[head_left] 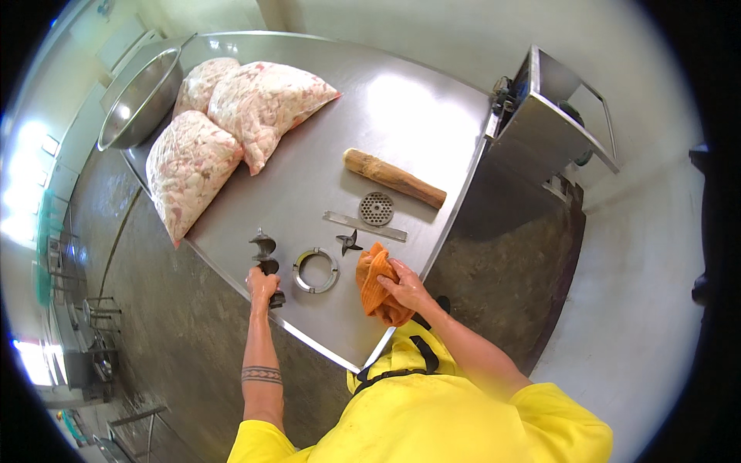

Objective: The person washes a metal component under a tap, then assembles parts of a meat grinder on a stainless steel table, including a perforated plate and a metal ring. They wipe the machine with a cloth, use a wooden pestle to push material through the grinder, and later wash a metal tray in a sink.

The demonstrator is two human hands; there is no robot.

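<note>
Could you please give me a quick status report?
Left grip closed around grey spiral metal auger; right grip holding crumpled orange cloth; silver notched metal ring between them on shiny metal table, touching neither.

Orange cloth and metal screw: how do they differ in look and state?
Colour: the cloth is orange, the screw grey metal. Shape: the cloth is bunched in folds, the screw is a spiral. Hand: the right hand holds the cloth, the left hand the screw. Shared: each is held in one bare hand.

Wall [641, 255]: plain, off-white | Floor [174, 285]: dark grey concrete | Furniture: stainless-steel worktable [293, 207] | Windows [29, 181]: bright, far left | Light: white glare [421, 104] across worktable
</note>
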